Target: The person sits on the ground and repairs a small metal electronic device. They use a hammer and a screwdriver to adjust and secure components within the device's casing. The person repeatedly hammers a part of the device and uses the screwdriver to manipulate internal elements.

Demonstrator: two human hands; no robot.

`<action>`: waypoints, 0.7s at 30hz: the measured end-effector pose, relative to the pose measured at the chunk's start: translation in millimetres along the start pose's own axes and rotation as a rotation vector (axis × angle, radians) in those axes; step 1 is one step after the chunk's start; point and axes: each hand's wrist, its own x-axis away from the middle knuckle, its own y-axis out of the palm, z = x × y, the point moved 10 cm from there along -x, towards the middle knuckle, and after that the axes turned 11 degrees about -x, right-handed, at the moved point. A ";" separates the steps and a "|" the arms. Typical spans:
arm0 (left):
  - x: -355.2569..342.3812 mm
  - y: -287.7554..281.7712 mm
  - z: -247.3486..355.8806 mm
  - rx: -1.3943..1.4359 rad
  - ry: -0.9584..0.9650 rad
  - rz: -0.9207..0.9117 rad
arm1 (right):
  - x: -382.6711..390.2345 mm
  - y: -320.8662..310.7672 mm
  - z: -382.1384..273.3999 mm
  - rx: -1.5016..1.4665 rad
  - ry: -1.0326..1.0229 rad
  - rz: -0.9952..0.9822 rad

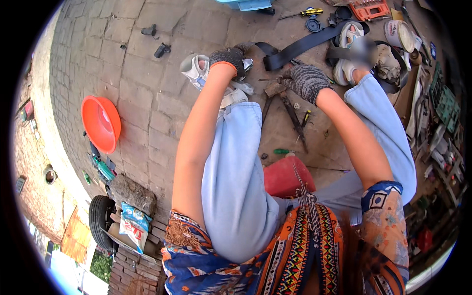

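My left hand (pixel 230 62), in a dark grey knit glove with an orange cuff, is closed at the left end of a long flat black strap (pixel 314 43). That strap runs right along the ground toward my right shoe. My right hand (pixel 309 82), gloved alike, is closed just below the strap. A thin metal shaft (pixel 268 79) sticks out left from its fingers; the rest of that tool is hidden. Under this hand lies a hammer (pixel 294 115) on the paving. A yellow-and-black screwdriver (pixel 306 118) rests beside it, and a green-handled tool (pixel 285 151) lies nearer me.
A red stool (pixel 287 174) stands between my legs. An orange basin (pixel 101 123) is at left, near a tyre (pixel 101 223). Ahead are a blue tub (pixel 246 5) and another yellow screwdriver (pixel 305 13). An orange tool case (pixel 368 9), white bucket (pixel 399 35) and green case (pixel 445 103) crowd the right.
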 end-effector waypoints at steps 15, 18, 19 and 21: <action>1.7 7.4 -8.5 0.017 0.027 0.038 | -64.4 -60.5 -76.3 0.405 -0.156 -0.072; -7.5 13.7 -11.9 0.011 -0.010 0.104 | -77.0 -58.5 -90.6 0.517 -0.178 -0.122; -7.2 13.6 -12.3 0.020 -0.008 0.121 | -78.1 -59.7 -96.8 0.538 -0.134 -0.119; -5.5 6.6 -6.5 0.035 0.009 0.163 | -94.5 -35.0 -85.4 0.787 -0.334 -0.141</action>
